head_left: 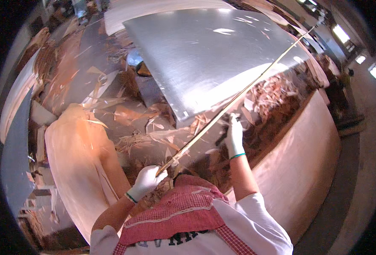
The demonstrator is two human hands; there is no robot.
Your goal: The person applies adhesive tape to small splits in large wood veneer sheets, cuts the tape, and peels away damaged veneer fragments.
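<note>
A long, thin wooden pole (222, 111) slants from lower left to far upper right across the metal sheet. My left hand (147, 180), in a white knitted glove with a green cuff edge, is closed around its near end. My right hand (234, 138), gloved the same way, is just below the pole's middle and apart from it. Its fingers look drawn together; what they hold, if anything, I cannot make out. Beyond both hands lies a large, smooth grey metal sheet (205, 46), with a few pale scraps of veneer (224, 31) on its top.
Broken veneer scraps (273, 95) pile up right of the sheet's near corner, and more shavings litter the ground. A stack of pale veneer sheets (79, 153) stands at left. Another broad veneer stack (296, 165) curves along the right. Further veneer (20, 102) stands far left.
</note>
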